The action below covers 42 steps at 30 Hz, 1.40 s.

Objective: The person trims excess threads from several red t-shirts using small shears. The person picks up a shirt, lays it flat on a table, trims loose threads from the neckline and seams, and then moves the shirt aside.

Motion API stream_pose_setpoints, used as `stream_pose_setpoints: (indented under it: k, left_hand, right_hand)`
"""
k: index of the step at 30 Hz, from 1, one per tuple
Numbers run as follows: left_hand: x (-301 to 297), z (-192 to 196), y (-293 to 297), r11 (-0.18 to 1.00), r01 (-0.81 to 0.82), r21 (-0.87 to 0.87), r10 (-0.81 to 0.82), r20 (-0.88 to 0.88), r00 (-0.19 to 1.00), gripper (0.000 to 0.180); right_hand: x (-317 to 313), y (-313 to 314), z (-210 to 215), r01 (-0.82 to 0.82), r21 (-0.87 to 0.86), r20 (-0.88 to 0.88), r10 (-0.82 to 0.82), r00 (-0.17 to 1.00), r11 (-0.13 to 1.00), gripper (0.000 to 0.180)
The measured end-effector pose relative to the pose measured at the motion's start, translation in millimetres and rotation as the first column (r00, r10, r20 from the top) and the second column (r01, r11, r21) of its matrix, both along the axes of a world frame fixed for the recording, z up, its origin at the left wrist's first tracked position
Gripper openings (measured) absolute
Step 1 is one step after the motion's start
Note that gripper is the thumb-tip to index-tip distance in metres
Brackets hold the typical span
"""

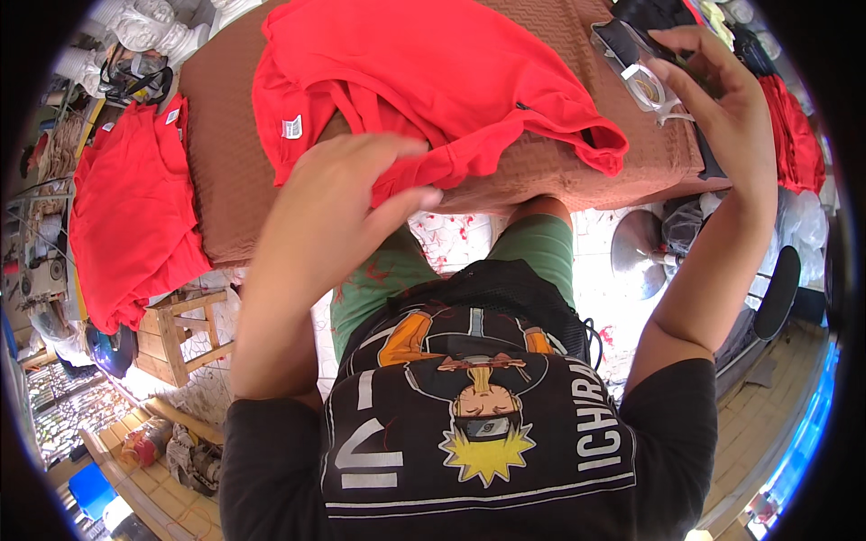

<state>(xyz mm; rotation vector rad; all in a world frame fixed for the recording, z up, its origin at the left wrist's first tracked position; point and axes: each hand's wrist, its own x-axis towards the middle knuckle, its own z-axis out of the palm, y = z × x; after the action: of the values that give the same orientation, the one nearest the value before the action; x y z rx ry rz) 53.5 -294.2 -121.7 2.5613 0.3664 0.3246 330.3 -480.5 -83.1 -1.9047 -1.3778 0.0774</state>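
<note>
A red garment point(433, 63) with a white label lies spread on the brown-covered table point(225, 153). My left hand point(347, 185) is over its near edge, a little blurred, with thumb and fingers apart and nothing between them. Whether it touches the cloth I cannot tell. At the table's far right my right hand point(726, 86) is raised with curled fingers. Something dark shows between its thumb and fingers, too shaded to name. Beside that hand lies a clear plastic pouch point(622, 54) with a pale ring-shaped item point(642, 87).
Another red garment point(135, 212) hangs over the left side above a wooden stool point(171, 338). More red cloth point(794, 131) is at the far right. A round metal base point(636, 252) stands on the thread-strewn floor. White sculpted heads point(140, 27) are at the back left.
</note>
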Motion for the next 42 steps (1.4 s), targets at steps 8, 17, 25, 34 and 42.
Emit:
stream_pose_setpoints:
  k: [8,17,25,34,42]
  left_hand:
    - [35,-63,-5,0.801,-0.131,-0.584,0.168,0.01,0.986,0.019]
    - [37,-63,-7,0.815,-0.031,-0.579,0.138,0.142,0.98,0.018]
    - [37,-65,-5,0.853,0.018,-0.521,0.115,0.223,0.968,0.02]
    - [31,-57,-5,0.904,0.096,-0.417,-0.038,0.145,0.989,0.017]
    - [2,-13,21,0.876,0.054,-0.478,-0.008,0.097,0.995,0.026]
  right_hand:
    - [-52,24,-57,-0.216,-0.026,0.014,0.217,0.976,0.976,0.027]
    - [-66,39,-64,-0.407,-0.036,-0.034,0.406,0.913,0.913,0.024]
    - [-66,48,-70,-0.451,0.028,0.079,0.447,0.891,0.892,0.021]
    - [-61,44,-67,-0.359,0.112,-0.124,0.372,0.92,0.926,0.025]
    - [-52,33,-72,-0.175,0.1,-0.256,0.196,0.947,0.979,0.026]
